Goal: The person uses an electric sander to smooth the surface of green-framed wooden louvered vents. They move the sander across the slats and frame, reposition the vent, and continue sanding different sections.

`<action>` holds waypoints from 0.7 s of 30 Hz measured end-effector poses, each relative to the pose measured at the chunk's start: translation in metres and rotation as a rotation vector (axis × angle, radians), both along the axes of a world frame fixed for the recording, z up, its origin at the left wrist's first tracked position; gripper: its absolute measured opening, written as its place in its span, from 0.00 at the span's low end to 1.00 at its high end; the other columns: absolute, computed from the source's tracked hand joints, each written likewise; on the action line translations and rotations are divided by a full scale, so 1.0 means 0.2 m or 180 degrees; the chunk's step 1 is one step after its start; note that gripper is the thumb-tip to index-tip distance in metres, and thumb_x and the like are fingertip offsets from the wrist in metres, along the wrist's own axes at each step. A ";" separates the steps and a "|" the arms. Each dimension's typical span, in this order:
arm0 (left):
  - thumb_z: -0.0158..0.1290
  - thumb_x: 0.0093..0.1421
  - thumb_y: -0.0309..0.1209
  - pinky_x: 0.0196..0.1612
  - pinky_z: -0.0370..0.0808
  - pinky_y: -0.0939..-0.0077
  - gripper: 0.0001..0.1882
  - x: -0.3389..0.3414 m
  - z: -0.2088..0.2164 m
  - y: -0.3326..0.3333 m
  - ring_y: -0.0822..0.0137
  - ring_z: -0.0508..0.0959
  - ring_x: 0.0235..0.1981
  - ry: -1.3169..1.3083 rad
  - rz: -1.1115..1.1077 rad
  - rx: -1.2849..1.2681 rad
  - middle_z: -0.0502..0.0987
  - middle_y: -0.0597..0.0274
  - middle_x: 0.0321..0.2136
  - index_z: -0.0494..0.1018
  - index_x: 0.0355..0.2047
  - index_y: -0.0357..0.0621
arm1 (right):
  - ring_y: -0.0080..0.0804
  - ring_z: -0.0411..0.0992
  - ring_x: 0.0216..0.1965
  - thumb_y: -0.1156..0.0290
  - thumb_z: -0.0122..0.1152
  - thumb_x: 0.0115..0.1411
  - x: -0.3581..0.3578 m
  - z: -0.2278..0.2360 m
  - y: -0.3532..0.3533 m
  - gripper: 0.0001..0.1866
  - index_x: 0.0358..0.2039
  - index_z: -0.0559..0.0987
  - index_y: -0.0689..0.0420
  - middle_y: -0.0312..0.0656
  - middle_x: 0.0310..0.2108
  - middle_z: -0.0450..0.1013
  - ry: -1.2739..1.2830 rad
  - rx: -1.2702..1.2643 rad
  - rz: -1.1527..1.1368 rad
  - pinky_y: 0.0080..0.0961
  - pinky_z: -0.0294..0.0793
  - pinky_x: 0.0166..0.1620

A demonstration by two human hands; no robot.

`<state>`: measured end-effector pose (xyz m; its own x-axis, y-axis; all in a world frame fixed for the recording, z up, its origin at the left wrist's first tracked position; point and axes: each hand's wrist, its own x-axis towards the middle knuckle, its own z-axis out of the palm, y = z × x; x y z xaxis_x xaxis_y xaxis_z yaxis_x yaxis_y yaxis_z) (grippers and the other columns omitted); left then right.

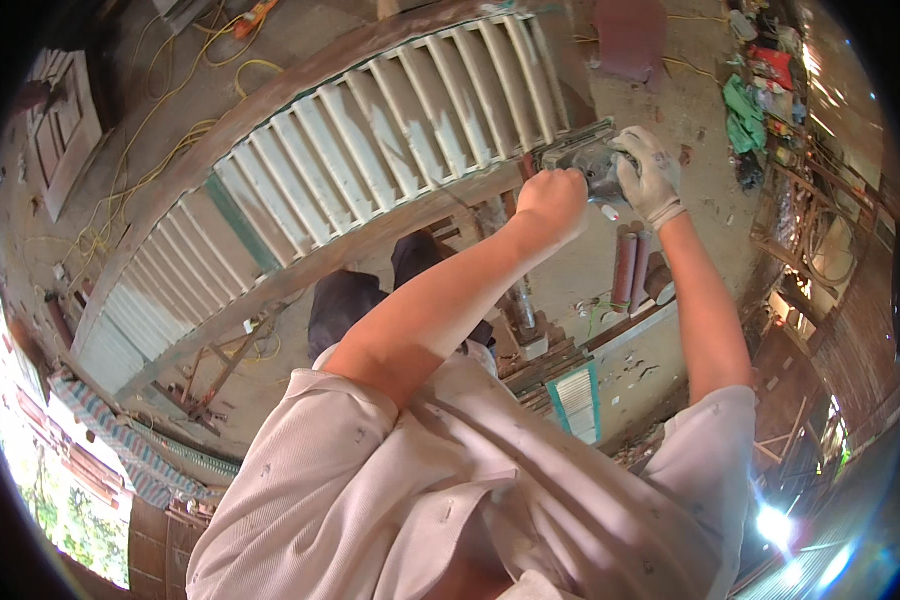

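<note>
A long louvred wooden shutter (pixel 315 155), its slats pale and partly worn, lies across the view in front of me. At its right end is a grey hand-held power tool (pixel 598 165) that looks like a belt sander, on the shutter's end rail. My left hand (pixel 553 203) is bare, its fingers closed on the tool's near left side. My right hand (pixel 652 172) wears a pale work glove and curls round the tool's right end. Between and under the hands much of the tool is hidden, as is its contact with the wood.
Yellow cables (pixel 175 145) trail over the floor at the left, near a slatted wooden panel (pixel 65 135). Reddish cylinders (pixel 626 268) and a small green-framed panel (pixel 576 403) are nearer me on the right. A green cloth (pixel 742 115) lies among clutter at the far right.
</note>
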<state>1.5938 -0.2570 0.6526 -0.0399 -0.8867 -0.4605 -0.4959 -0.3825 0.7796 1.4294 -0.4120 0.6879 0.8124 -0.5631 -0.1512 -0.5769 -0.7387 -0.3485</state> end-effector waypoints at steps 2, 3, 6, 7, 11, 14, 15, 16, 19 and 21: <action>0.57 0.58 0.26 0.49 0.85 0.51 0.11 0.07 0.01 0.11 0.40 0.89 0.43 -0.0021 0.0002 0.0082 0.87 0.37 0.37 0.83 0.40 0.35 | 0.55 0.78 0.53 0.64 0.62 0.64 0.03 -0.05 0.11 0.15 0.47 0.85 0.57 0.52 0.52 0.79 -0.0339 -0.0208 0.0112 0.46 0.75 0.60; 0.57 0.58 0.27 0.49 0.85 0.51 0.11 0.12 0.02 0.20 0.40 0.88 0.43 -0.0039 -0.0025 0.0163 0.87 0.37 0.37 0.83 0.39 0.36 | 0.54 0.77 0.53 0.62 0.63 0.63 0.06 -0.08 0.20 0.15 0.46 0.85 0.57 0.51 0.51 0.79 -0.0419 -0.0109 0.0090 0.46 0.76 0.59; 0.57 0.58 0.28 0.50 0.85 0.51 0.10 0.31 0.05 0.46 0.40 0.88 0.44 -0.0175 -0.0086 0.0295 0.87 0.38 0.37 0.83 0.38 0.37 | 0.52 0.77 0.51 0.57 0.64 0.62 0.24 -0.10 0.47 0.16 0.43 0.84 0.55 0.48 0.49 0.79 -0.0567 0.0029 0.0054 0.47 0.77 0.56; 0.57 0.58 0.28 0.50 0.85 0.51 0.10 0.38 0.06 0.56 0.41 0.88 0.44 -0.0271 -0.0125 0.0324 0.87 0.39 0.37 0.83 0.38 0.37 | 0.52 0.77 0.49 0.56 0.65 0.61 0.32 -0.09 0.58 0.16 0.42 0.84 0.55 0.47 0.48 0.79 -0.0551 0.0027 0.0029 0.47 0.77 0.54; 0.60 0.57 0.30 0.50 0.84 0.50 0.11 0.62 0.04 0.96 0.42 0.88 0.42 -0.0476 -0.0058 0.0259 0.87 0.42 0.35 0.82 0.38 0.38 | 0.50 0.78 0.47 0.55 0.66 0.59 0.64 -0.03 0.98 0.16 0.39 0.83 0.54 0.45 0.45 0.78 -0.0484 0.0062 -0.0060 0.48 0.78 0.50; 0.62 0.56 0.33 0.51 0.84 0.50 0.13 0.79 0.07 1.25 0.43 0.88 0.42 -0.0629 0.0065 0.0384 0.87 0.41 0.34 0.83 0.39 0.38 | 0.48 0.78 0.46 0.54 0.65 0.59 0.82 -0.06 1.28 0.15 0.37 0.82 0.52 0.43 0.43 0.78 -0.0789 -0.0070 -0.0040 0.48 0.77 0.48; 0.60 0.57 0.32 0.49 0.85 0.50 0.11 0.83 0.04 1.37 0.43 0.89 0.41 -0.0774 0.0158 0.0137 0.87 0.40 0.34 0.83 0.38 0.39 | 0.48 0.78 0.46 0.54 0.66 0.59 0.89 -0.07 1.37 0.15 0.36 0.82 0.52 0.43 0.43 0.78 -0.0800 0.0025 -0.0052 0.48 0.77 0.48; 0.59 0.57 0.30 0.48 0.86 0.51 0.10 0.86 0.02 1.48 0.43 0.89 0.39 -0.0894 0.0243 -0.0112 0.87 0.40 0.34 0.84 0.36 0.40 | 0.47 0.78 0.45 0.53 0.66 0.58 0.94 -0.06 1.46 0.15 0.35 0.83 0.52 0.42 0.42 0.78 -0.0790 0.0118 -0.0076 0.48 0.77 0.48; 0.59 0.57 0.32 0.47 0.86 0.49 0.11 1.01 0.12 1.66 0.42 0.89 0.39 -0.0866 0.0126 0.0465 0.87 0.40 0.33 0.84 0.38 0.41 | 0.49 0.78 0.43 0.54 0.66 0.59 1.11 0.00 1.69 0.14 0.34 0.83 0.51 0.42 0.42 0.79 -0.0690 0.0288 -0.0276 0.49 0.77 0.48; 0.59 0.57 0.32 0.46 0.86 0.48 0.12 1.06 0.17 1.69 0.41 0.89 0.39 -0.0880 -0.0049 0.0655 0.87 0.39 0.34 0.84 0.39 0.41 | 0.48 0.79 0.41 0.55 0.67 0.61 1.15 -0.02 1.80 0.13 0.30 0.83 0.50 0.41 0.38 0.80 -0.0842 0.0344 -0.0738 0.47 0.78 0.46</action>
